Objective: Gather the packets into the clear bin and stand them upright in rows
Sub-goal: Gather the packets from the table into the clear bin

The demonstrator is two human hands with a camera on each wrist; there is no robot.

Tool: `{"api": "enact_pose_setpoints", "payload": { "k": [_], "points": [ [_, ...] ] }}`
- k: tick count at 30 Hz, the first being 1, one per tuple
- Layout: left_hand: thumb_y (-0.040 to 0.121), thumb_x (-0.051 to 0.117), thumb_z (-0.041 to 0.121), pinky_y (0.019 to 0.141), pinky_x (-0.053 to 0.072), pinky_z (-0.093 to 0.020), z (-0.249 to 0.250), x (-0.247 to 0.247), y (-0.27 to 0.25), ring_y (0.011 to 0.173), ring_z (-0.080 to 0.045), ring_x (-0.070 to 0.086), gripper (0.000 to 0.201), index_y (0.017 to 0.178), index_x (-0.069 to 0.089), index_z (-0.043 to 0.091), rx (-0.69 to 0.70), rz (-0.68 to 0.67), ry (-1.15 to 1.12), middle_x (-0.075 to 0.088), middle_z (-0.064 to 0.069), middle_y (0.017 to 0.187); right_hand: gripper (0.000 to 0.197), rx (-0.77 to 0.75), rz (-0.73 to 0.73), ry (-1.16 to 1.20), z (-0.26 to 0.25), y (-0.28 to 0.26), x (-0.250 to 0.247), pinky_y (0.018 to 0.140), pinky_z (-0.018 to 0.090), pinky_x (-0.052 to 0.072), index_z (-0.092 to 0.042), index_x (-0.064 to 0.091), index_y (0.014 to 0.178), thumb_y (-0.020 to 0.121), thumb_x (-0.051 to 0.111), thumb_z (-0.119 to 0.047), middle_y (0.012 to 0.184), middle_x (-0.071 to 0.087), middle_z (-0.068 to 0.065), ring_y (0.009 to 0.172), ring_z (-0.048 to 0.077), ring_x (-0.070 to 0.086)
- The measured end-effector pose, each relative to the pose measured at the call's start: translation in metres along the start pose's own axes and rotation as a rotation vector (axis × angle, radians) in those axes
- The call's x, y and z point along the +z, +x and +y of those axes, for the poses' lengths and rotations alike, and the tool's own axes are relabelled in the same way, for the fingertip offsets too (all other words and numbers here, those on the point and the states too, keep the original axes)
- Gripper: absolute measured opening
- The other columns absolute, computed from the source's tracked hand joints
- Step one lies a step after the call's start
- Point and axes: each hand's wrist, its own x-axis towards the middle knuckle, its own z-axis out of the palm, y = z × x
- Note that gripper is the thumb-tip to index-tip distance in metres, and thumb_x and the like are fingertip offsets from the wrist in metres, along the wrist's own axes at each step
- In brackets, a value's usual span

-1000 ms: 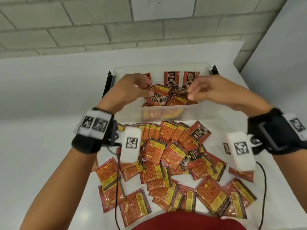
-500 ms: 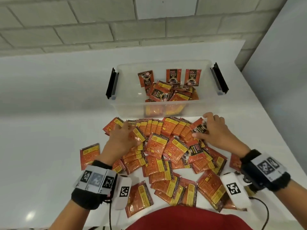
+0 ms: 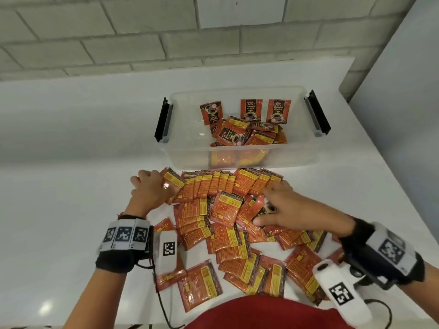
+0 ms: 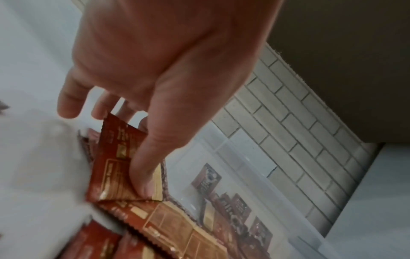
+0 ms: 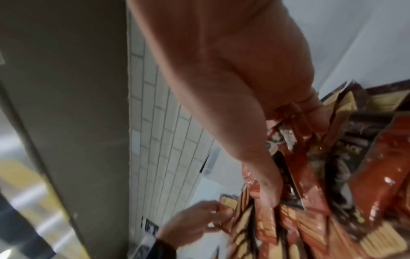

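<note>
The clear bin (image 3: 190, 153) stands at the back of the white table. Three packets (image 3: 251, 110) lean upright on its far wall, and a loose heap (image 3: 237, 136) lies in front of them. Many orange-red packets (image 3: 223, 238) are spread on the table before the bin, with a fanned row (image 3: 221, 184) along its front wall. My left hand (image 3: 152, 188) is at the row's left end, and its thumb (image 4: 144, 175) and fingers pinch the end packet (image 4: 115, 157). My right hand (image 3: 270, 205) lies over the row's right side and grips a dark-faced packet (image 5: 288, 168) between thumb and fingers.
Black clip handles (image 3: 164, 119) (image 3: 317, 115) stick out from both ends of the bin. A brick wall (image 3: 166, 43) runs behind the table and a grey panel (image 3: 403, 91) closes the right side. Wrist-camera cables (image 3: 164, 309) trail over the near packets.
Both hands came down from over the bin to the packets on the table. Since then the left hand slid to the row's left end and the right hand moved inward.
</note>
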Motion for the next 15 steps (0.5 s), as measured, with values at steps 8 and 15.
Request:
{"api": "enact_pose_setpoints", "payload": {
  "k": [8, 15],
  "points": [
    [0.075, 0.082, 0.019, 0.097, 0.042, -0.05, -0.009, -0.001, 0.011, 0.12, -0.038, 0.044, 0.067, 0.127, 0.039, 0.012, 0.045, 0.091, -0.213, 0.045, -0.018, 0.126, 0.057, 0.009, 0.116, 0.043, -0.018, 0.003, 0.018, 0.091, 0.032, 0.039, -0.019, 0.032, 0.121, 0.084, 0.072, -0.036, 0.108, 0.035, -0.005, 0.111, 0.014, 0.034],
    [0.09, 0.065, 0.021, 0.086, 0.047, -0.038, -0.037, -0.034, -0.002, 0.098, -0.022, 0.063, 0.029, 0.115, 0.054, 0.012, 0.061, -0.021, -0.429, 0.067, -0.003, 0.104, 0.042, 0.045, 0.094, 0.4, 0.02, -0.022, -0.014, 0.065, 0.021, 0.046, -0.024, 0.043, 0.121, 0.087, 0.065, -0.036, 0.094, 0.062, 0.002, 0.076, 0.011, 0.058]
  ]
}}
